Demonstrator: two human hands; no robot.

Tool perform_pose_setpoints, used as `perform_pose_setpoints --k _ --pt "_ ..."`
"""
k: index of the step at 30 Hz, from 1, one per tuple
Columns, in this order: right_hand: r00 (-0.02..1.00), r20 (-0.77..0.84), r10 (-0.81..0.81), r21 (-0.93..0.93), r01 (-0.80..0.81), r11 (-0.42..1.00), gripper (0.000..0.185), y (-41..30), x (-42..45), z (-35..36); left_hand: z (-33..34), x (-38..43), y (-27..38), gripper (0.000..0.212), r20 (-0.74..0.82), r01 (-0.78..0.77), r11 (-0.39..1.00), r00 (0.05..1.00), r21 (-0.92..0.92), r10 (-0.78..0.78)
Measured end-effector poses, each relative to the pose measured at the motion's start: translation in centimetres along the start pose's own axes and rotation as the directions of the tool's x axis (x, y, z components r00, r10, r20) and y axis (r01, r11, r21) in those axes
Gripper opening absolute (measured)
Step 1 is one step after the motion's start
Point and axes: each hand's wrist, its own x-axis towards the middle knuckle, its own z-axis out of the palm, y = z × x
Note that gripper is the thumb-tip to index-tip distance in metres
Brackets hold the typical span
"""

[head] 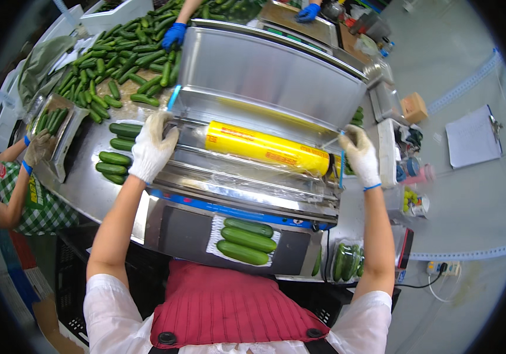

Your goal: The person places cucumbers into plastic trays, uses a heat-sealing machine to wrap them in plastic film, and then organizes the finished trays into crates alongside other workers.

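Observation:
A film-wrapping machine (253, 210) stands before me, its steel cover panel (270, 62) raised at the back. Inside lies a yellow roll of cling film (270, 148), with clear film spread over the rollers in front. At the machine's left end is my left hand (153, 144) in a white knit glove, thumb apart from the fingers. My right hand (361, 152), gloved alike, is at the right end beside a blue edge strip (342, 163). Whether either hand grips the frame is unclear. Three cucumbers (246, 241) lie on a white mesh-patterned sheet (214, 236) on the dark front plate (182, 230).
Loose cucumbers (124, 57) are heaped at the back left; several more (113, 166) lie beside my left hand. Wrapped cucumbers (346, 261) sit at front right. A co-worker's gloved hand (40, 146) is at a left-hand scale; blue-gloved hands (174, 35) work behind the machine.

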Motion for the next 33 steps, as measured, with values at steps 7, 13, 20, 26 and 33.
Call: perform_pose_setpoints --k 7,13,20,26,33 --pt "0.993 -0.083 0.078 -0.210 -0.094 0.973 0.050 4.9 -1.7 0.6 8.9 5.6 -0.4 0.085 0.535 0.427 0.898 0.736 0.108 -0.415" --pt "0.902 0.191 0.387 -0.210 -0.348 0.914 0.065 8.6 -4.6 3.2 12.5 6.0 -1.3 0.073 0.702 0.783 0.575 0.547 -0.235 -0.457" --pt "0.854 0.255 0.453 -0.143 -0.430 0.892 0.054 7.3 -4.4 2.7 14.3 6.7 0.9 0.054 0.685 0.775 0.623 0.512 -0.108 -0.518" --pt "0.949 0.119 -0.292 -0.550 0.308 0.776 0.056 0.7 -4.4 2.0 12.5 6.8 0.0 0.060 0.647 0.562 0.826 0.613 0.046 -0.453" --pt "0.791 0.601 -0.117 -0.563 0.522 0.641 0.028 -1.6 -4.0 5.1 11.3 5.9 0.6 0.058 0.691 0.614 0.789 0.581 -0.025 -0.431"
